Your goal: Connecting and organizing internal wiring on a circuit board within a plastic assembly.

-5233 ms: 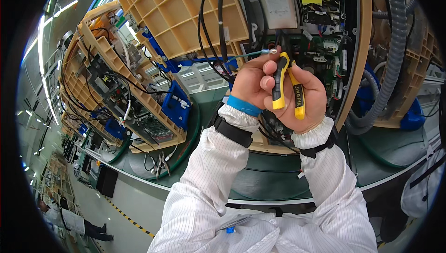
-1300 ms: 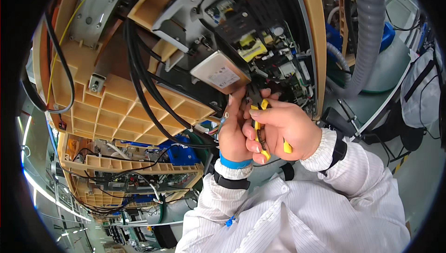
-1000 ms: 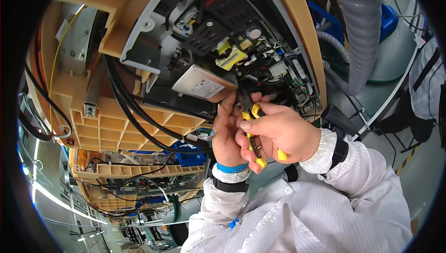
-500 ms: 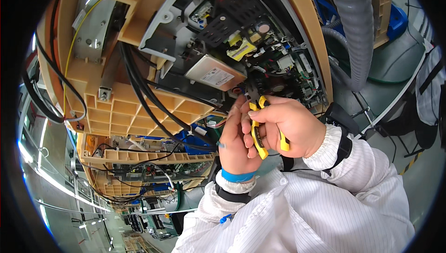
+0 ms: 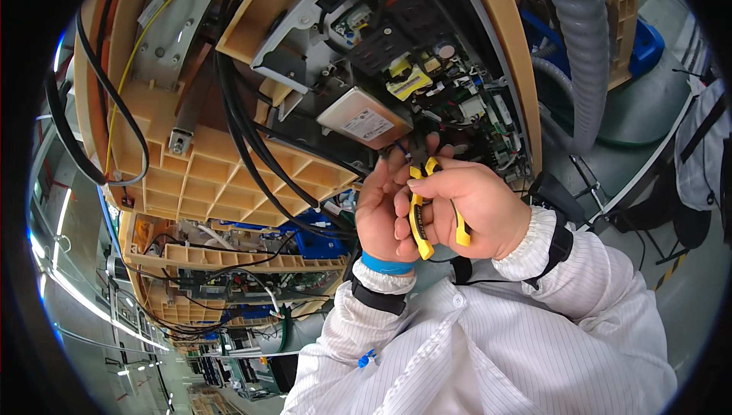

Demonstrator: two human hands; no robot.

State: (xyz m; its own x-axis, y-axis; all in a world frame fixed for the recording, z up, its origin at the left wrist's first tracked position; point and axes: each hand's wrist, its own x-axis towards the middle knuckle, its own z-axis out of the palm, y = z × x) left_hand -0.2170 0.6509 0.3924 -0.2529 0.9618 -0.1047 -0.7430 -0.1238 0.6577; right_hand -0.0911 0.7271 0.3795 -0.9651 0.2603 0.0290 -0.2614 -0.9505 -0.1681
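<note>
Yellow-and-black-handled pliers [image 5: 418,224] are gripped in my right hand [image 5: 480,209], with the handles spread apart. Their dark jaws point up into an opened equipment housing [image 5: 522,102], just below a silver metal box [image 5: 364,119] with a white label. Close beside the jaws, my left hand [image 5: 381,213] reaches into the same spot with its fingers bent inward. What its fingertips pinch is hidden by the pliers and my right hand. Circuit boards with a yellow-wrapped component [image 5: 408,83] fill the housing above both hands.
A tan ribbed plastic frame [image 5: 171,186] surrounds the housing, with thick black cables [image 5: 244,129] hanging across it. On the right hangs a grey corrugated hose [image 5: 583,49] near a blue part [image 5: 644,45]. More tan units with boards [image 5: 236,262] stand at lower left.
The view has shifted slightly, so the housing sits a little further right and lower. Fingertips now show beyond the plier jaws. Both hands stay at the same spot, with the pliers still held.
</note>
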